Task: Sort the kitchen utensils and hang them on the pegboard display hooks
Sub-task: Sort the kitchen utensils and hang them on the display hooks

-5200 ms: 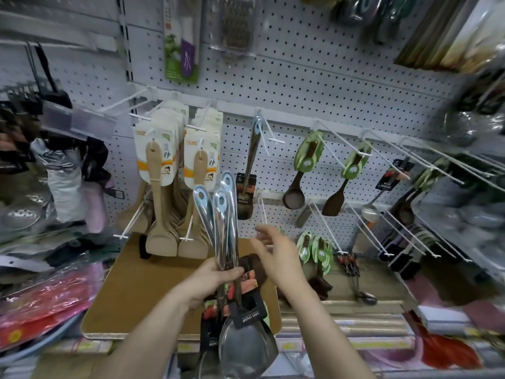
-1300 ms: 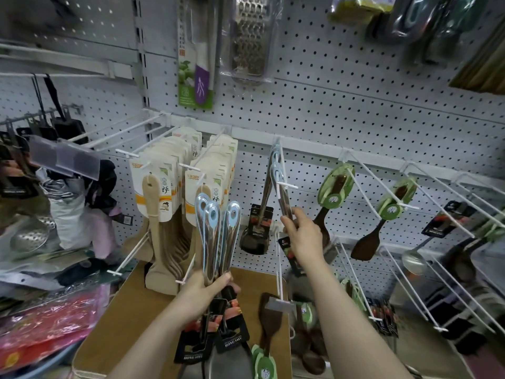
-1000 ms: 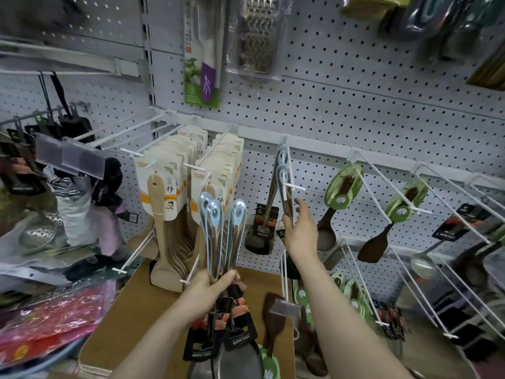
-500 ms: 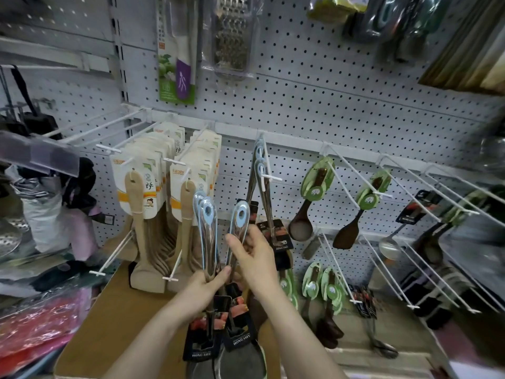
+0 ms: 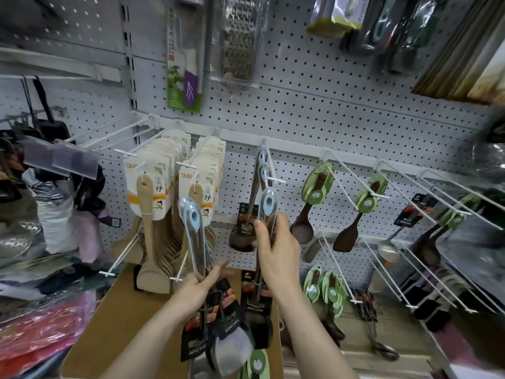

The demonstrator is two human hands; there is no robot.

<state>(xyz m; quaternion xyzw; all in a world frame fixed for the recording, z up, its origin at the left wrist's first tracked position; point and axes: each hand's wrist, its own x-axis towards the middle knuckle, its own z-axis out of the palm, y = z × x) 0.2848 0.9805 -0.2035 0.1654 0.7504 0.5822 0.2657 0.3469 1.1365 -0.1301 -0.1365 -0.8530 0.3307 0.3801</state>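
Note:
My left hand (image 5: 197, 285) grips a bunch of steel spatulas (image 5: 194, 236) with blue-holed handle ends, upright, their black labelled blades hanging below my wrist. My right hand (image 5: 276, 247) holds one more steel spatula (image 5: 267, 206) by its handle and lifts it toward a white pegboard hook (image 5: 273, 173). Two spatulas of the same kind (image 5: 261, 170) hang on that hook. The held spatula's handle end sits just below the hook's tip.
Carded wooden spatulas (image 5: 149, 192) fill the hooks to the left. Green-carded dark wooden spoons (image 5: 317, 187) hang to the right, with several long bare hooks (image 5: 426, 192) beyond. A cardboard box (image 5: 128, 318) lies below. A grater (image 5: 237, 42) hangs above.
My right hand let go of a spatula hung on the hook, came back, took one spatula from the bunch in my left hand and raised it toward the same hook.

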